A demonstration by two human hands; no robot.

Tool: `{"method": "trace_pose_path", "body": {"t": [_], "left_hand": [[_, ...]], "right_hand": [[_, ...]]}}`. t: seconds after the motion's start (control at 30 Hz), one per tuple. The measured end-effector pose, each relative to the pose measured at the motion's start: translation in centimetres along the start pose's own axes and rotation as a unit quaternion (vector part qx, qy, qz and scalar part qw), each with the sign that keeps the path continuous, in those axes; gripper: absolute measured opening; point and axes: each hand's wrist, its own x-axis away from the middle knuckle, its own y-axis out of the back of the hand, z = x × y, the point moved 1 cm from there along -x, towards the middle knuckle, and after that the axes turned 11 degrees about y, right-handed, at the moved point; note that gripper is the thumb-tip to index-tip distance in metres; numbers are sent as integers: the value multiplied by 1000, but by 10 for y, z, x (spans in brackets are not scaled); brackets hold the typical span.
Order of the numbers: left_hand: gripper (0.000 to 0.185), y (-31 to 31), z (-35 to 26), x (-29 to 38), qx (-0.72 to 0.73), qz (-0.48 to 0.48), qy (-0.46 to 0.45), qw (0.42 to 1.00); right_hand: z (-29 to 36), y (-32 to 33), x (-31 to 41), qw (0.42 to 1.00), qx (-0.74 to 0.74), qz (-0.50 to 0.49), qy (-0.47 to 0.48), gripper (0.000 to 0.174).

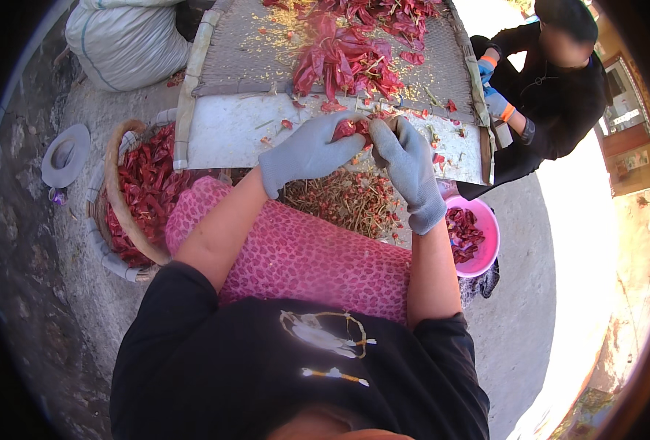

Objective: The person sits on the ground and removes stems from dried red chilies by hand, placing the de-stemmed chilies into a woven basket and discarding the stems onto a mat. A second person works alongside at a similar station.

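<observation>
Gripped in my gloved left hand (317, 147) is a dried red chili pepper (348, 130), above the near edge of the work surface. My right hand (404, 159), in a matching grey glove, pinches the pepper's other end between thumb and fingers. What exactly lies under the right fingertips is partly hidden. Just beyond both hands, a pile of dried red peppers (339, 60) rests on a woven mat (237, 55) among scattered yellow seeds (273, 33). A white board (220, 135) along the mat's near side carries pepper scraps and stem bits.
To the left stands a handled basket (120, 181) of red peppers, near a white sack (121, 47). Stems (347, 201) lie heaped below the board. A pink basin (490, 236) with pepper pieces sits at right. Another person (556, 93) in blue-and-orange gloves works at the mat's right edge.
</observation>
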Motion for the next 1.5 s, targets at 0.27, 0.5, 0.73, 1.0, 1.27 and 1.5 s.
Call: {"method": "trace_pose_path", "body": {"t": [0.27, 0.5, 0.73, 1.0, 1.27, 1.5], "left_hand": [[34, -14, 2, 0, -242, 5, -28, 970], [23, -15, -8, 4, -112, 35, -64, 991], [20, -12, -12, 9, -43, 16, -112, 993], [25, 52, -15, 7, 119, -136, -97, 979], [36, 68, 0, -4, 394, -172, -52, 901], [13, 69, 6, 2, -8, -176, -67, 982]], "right_hand": [[-3, -4, 7, 946, 253, -23, 200, 32], [12, -5, 11, 992, -9, -99, 82, 31], [-22, -12, 5, 910, -403, -84, -43, 25], [-37, -15, -10, 988, 70, 119, -66, 29], [-39, -34, -75, 966, 255, 21, -39, 48], [-61, -30, -84, 994, 88, -53, -36, 39]]}}
